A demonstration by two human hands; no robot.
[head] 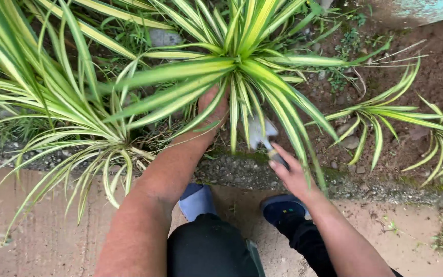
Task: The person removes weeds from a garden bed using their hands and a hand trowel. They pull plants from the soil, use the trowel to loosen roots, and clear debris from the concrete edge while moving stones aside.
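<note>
Right hand [293, 177] grips small grey metal trowel [260, 133] at 6 o'clock of striped green-yellow plant [237, 56]; left hand [214, 110] under leaves, grip unclear.

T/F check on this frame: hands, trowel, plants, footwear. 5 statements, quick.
1. The right hand grips a trowel by its handle. True.
2. The left hand holds a watering can. False: it reaches bare into the base of the striped plant.
3. The trowel blade points at the foot of the plant. True.
4. The person stands on grass. False: the shoes are on a bare paved strip, with soil beyond it.
5. The plant's leaves are plain dark green. False: they are green with pale yellow stripes.
</note>
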